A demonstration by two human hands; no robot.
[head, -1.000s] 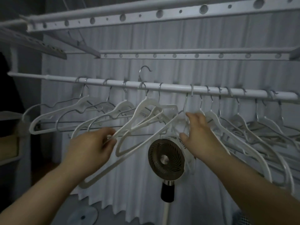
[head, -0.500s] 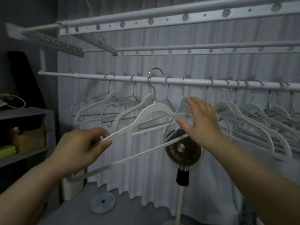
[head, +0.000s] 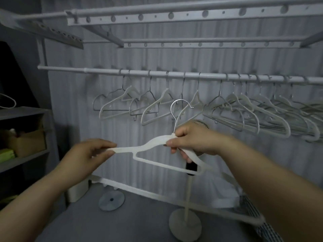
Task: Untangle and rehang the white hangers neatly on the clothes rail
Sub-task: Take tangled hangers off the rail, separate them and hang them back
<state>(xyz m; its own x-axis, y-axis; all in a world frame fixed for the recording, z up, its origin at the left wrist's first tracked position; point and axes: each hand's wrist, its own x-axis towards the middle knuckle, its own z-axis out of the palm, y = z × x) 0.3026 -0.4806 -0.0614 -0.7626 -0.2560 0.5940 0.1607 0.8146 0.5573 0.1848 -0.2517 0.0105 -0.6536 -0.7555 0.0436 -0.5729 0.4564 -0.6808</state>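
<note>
One white hanger (head: pixel 153 143) with a metal hook is off the rail, held level in front of me below the clothes rail (head: pixel 157 73). My left hand (head: pixel 87 154) pinches its left arm tip. My right hand (head: pixel 194 138) grips its neck just under the hook, which points up. Several other white hangers (head: pixel 157 105) still hang along the rail, some overlapping at left and a dense bunch (head: pixel 272 117) at right.
A standing fan (head: pixel 185 222) stands on its round base behind the held hanger, its head mostly hidden by my right hand. Grey shelves with a cardboard box (head: pixel 26 142) are at left. A round disc (head: pixel 111 200) lies on the floor. Perforated rack bars (head: pixel 174 14) run overhead.
The hanger has come free of the rail and the others and dropped lower toward me. My right hand moved from touching its top to gripping its neck. The view has pulled back.
</note>
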